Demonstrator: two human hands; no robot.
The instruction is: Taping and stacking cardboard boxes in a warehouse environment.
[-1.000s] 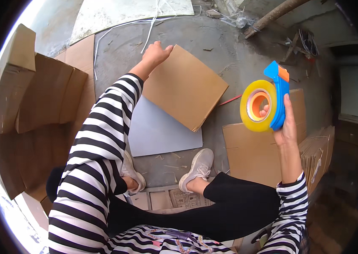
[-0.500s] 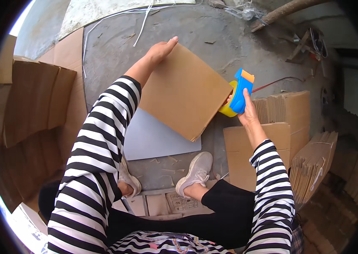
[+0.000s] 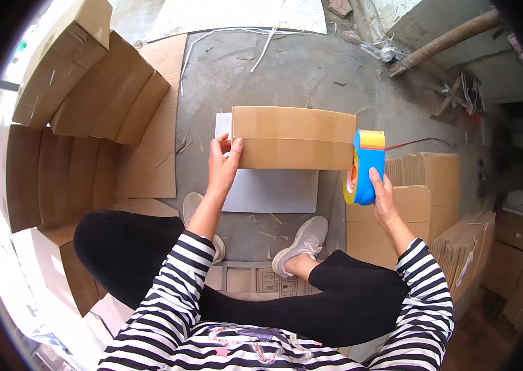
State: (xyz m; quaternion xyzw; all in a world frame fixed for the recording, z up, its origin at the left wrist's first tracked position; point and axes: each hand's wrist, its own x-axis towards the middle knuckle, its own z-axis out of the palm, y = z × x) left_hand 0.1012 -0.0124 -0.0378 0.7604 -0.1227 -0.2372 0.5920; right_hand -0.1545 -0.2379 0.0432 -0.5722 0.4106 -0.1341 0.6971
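A brown cardboard box (image 3: 295, 154) lies crosswise in front of me, a seam running along the side that faces me. My left hand (image 3: 224, 164) grips the box's left end, thumb on the near face and fingers at the end. In my right hand (image 3: 381, 191) is a blue tape dispenser (image 3: 370, 162) with an orange-yellow front and a yellow tape roll. The dispenser is at the right end of the box; whether it touches the cardboard I cannot tell. Under the box shows a pale grey board (image 3: 274, 195) on the floor.
Several brown boxes (image 3: 97, 93) are stacked at the left, beside a flat cardboard sheet (image 3: 153, 123). Bundles of folded cartons (image 3: 391, 210) stand at the right. A wooden pole (image 3: 447, 43) leans at the far right, and white strapping (image 3: 267, 46) lies on the concrete floor.
The box has turned from a slant to crosswise, showing its seamed side. My left hand has come nearer, to the box's left end. The tape dispenser stays at the box's right, now more upright.
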